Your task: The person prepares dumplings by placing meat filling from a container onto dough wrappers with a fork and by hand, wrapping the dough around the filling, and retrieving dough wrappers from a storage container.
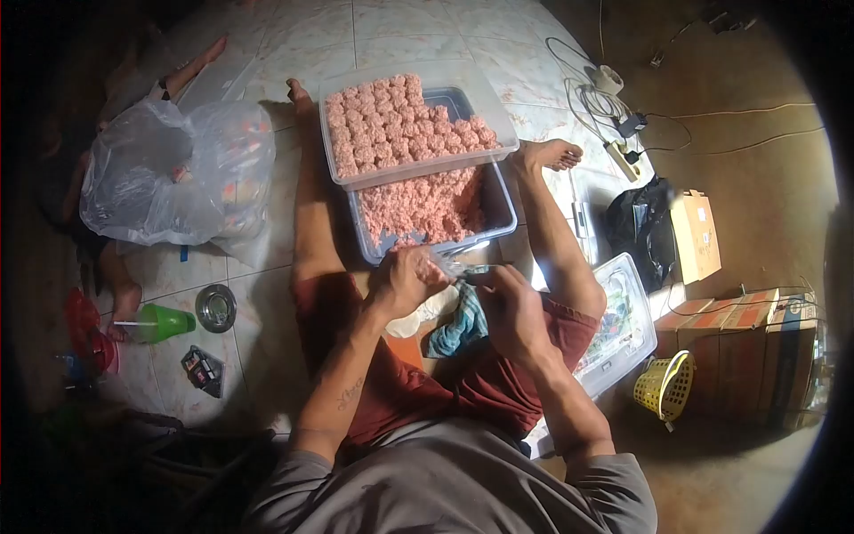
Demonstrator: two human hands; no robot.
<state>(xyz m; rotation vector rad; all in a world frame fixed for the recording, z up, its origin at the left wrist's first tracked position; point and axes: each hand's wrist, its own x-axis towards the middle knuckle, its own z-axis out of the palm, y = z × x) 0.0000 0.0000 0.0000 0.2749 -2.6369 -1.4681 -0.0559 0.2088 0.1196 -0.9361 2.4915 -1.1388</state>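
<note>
My left hand (pixel 402 283) is closed around a small clear plastic bag (pixel 438 264) with something pink inside. At the bag's other end, the fingers of my right hand (pixel 514 303) are pinched together; the exact contact is partly hidden. Just ahead stands a dark-bottomed plastic tub (pixel 509 200) with loose pink crumbly pieces (pixel 418 209). Resting over its far part is a clear tub (pixel 336 178) filled with rows of pink crumbly balls (pixel 382 125); a far right portion of its bottom shows. A blue striped cloth (pixel 460 322) lies below my hands, between my legs.
On the left are a large clear plastic bag (pixel 147 178), a green cup (pixel 167 322), a round metal ashtray (pixel 215 308) and another person's limbs. To the right are a lidded plastic box (pixel 630 334), a yellow basket (pixel 665 387), cardboard boxes (pixel 743 356), a black bag (pixel 645 222) and cables.
</note>
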